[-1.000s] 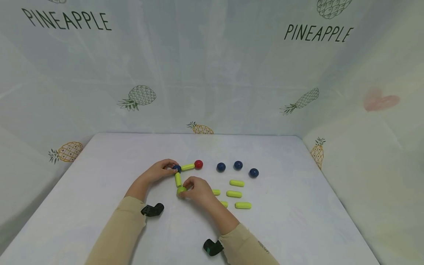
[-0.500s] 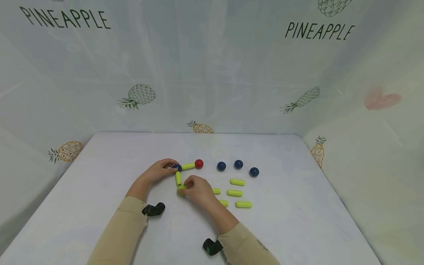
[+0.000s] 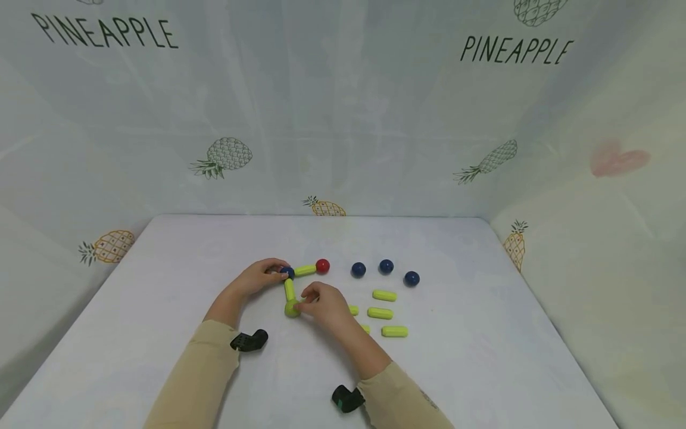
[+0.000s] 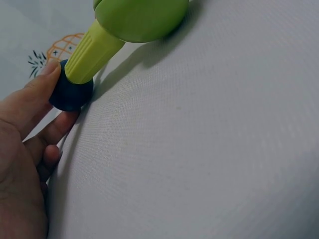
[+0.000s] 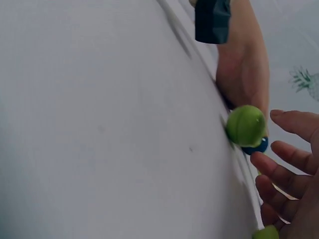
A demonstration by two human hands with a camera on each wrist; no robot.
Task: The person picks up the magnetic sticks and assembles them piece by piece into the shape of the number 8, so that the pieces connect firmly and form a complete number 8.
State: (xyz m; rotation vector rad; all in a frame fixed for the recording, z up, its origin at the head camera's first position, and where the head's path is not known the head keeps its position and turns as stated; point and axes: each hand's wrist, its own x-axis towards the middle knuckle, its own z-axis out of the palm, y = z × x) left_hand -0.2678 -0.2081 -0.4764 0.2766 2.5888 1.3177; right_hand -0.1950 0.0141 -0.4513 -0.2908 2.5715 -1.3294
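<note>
In the left wrist view my left hand (image 4: 22, 144) pinches a dark blue ball (image 4: 71, 92) between thumb and fingers. One yellow-green ribbed rod (image 4: 94, 52) joins that ball to a green ball (image 4: 142, 19). Another yellow-green rod (image 3: 305, 270) runs from the blue ball to a red ball (image 3: 323, 266) on the right. My right hand (image 3: 328, 307) is right beside the green ball, thumb overlapping its edge in the head view. Seen from the right wrist, its fingers (image 5: 286, 177) are spread apart next to the green ball (image 5: 246, 125), not wrapped round it.
Three loose blue balls, one of them (image 3: 358, 270) nearest the red ball, lie at the back right. Several yellow-green rods (image 3: 380, 313) lie right of my right hand, some partly hidden by it. A pineapple-print cloth (image 3: 343, 107) hangs behind the white table (image 3: 471, 369).
My right hand has let go of the green ball and shifted slightly right, so more of the ball shows. My left hand stays on the blue ball.
</note>
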